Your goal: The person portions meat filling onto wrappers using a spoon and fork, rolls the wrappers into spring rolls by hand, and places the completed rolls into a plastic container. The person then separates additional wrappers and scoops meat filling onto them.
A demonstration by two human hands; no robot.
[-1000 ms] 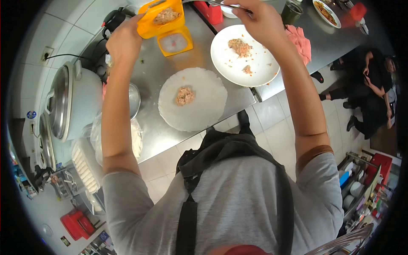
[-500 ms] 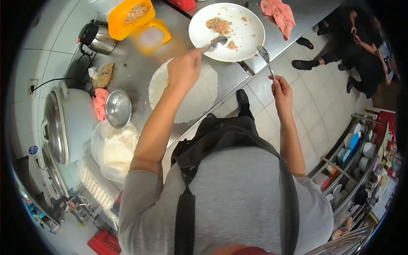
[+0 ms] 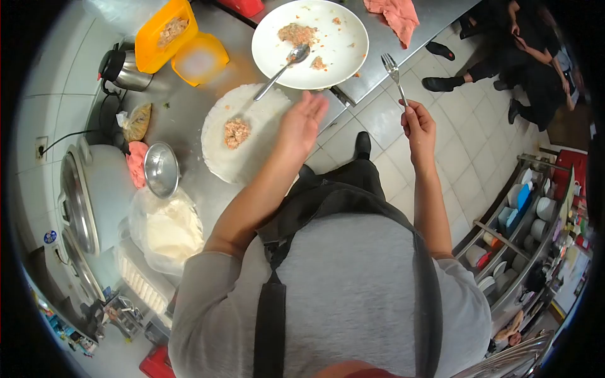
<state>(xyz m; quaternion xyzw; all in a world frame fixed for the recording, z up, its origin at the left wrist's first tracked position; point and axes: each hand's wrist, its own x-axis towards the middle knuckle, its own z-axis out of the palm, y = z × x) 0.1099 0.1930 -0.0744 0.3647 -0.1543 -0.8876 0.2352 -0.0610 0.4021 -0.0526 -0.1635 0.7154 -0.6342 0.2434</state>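
Note:
My left hand [image 3: 301, 126] is open, its fingers stretched out, above the front right edge of a round flat sheet of dough [image 3: 217, 157]. A small mound of orange-pink minced filling [image 3: 236, 133] sits on the dough. Just beyond, a spoon [image 3: 272, 80] rests with its bowl in a white plate [image 3: 346, 66] and its handle reaching out over the dough. More minced filling [image 3: 296, 34] lies in the plate. Off to the right, past the counter edge, my right hand [image 3: 417, 125] grips a fork [image 3: 394, 74] by its handle, tines pointing up and away.
On the counter stand a yellow container [image 3: 151, 47] of filling, a steel jug [image 3: 132, 69], a steel bowl [image 3: 162, 170] and a bag of white dough or flour [image 3: 173, 230]. A pink cloth [image 3: 397, 19] lies far right. Other people [image 3: 523, 57] are at the right.
My left hand has let go of the spoon and drawn back to the right, fingers now spread. The spoon lies on the plate. The mound of filling on the dough has come into sight.

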